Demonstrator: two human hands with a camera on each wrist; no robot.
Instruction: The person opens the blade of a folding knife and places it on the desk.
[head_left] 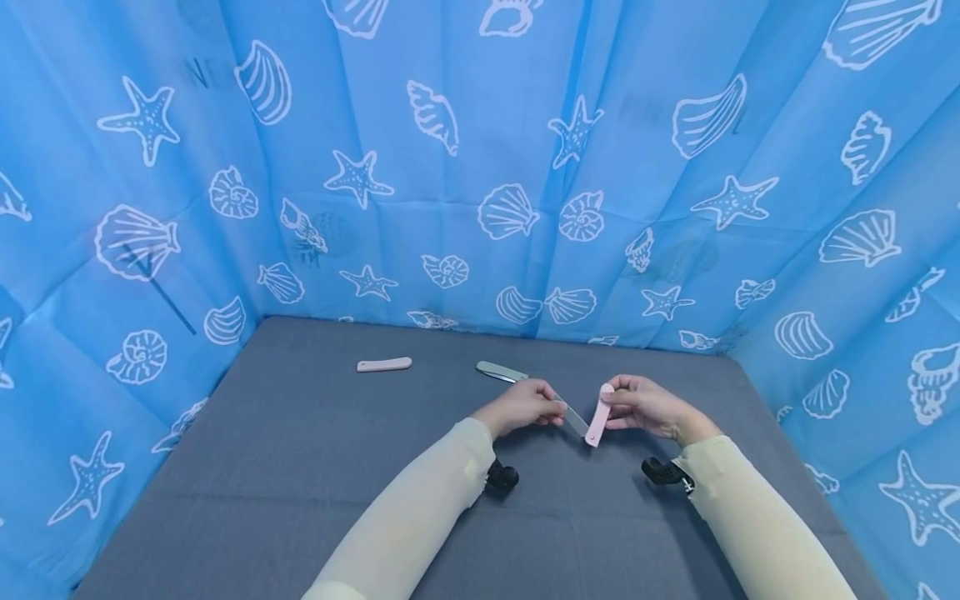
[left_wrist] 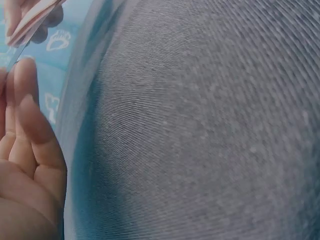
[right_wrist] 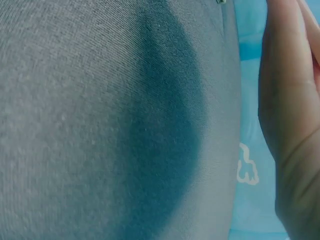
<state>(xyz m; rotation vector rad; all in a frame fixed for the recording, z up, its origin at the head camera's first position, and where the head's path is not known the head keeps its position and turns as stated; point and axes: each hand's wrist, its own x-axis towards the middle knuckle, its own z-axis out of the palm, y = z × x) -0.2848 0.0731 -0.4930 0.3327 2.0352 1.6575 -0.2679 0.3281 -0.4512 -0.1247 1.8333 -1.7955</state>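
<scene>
Lying near far-left edge: pink handle piece [head_left: 384, 364], alone on the grey tabletop [head_left: 300, 483]
Left hand [head_left: 522, 406]: fingers pinched on a metal blade [head_left: 517, 379], towards the far edge
Right hand [head_left: 647, 406]: fingers curled round a pink folding handle [head_left: 598, 414], its lower end meeting the blade's tip

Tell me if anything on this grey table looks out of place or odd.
Nothing looks damaged or spilled. The left hand pinches the metal blade of a folding knife, half open from the pink handle held by the right hand. A bare blade and a second pink handle lie apart behind.
</scene>
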